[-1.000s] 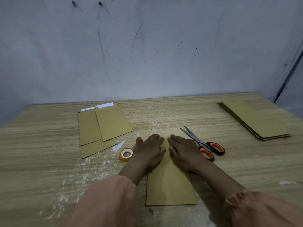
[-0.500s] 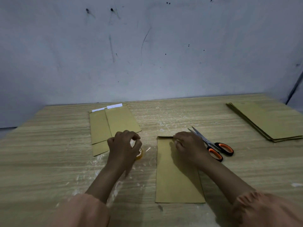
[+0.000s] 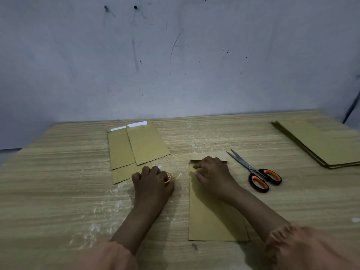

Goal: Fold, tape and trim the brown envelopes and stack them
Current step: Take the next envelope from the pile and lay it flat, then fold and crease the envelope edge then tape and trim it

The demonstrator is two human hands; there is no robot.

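Brown envelope (image 3: 212,217) under pressing right hand (image 3: 212,175) fingers; left hand (image 3: 153,181) grips tape roll (image 3: 168,177).

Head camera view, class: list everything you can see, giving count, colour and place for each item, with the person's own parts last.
table: one, light wood grain, fills the lower view
wall: one, grey and scuffed, behind the table
finished envelopes: about three, brown, overlapping, far left of centre, white strips at their far ends
envelope being worked: one, brown, centre, top edge folded
unfolded stack: one pile, brown, far right
scissors: one pair, orange and black handles, right of the worked envelope
tape roll: one, clear, yellowish, under the left hand
left hand: grips the tape roll
right hand: holds down the folded top
sleeves: two, peach
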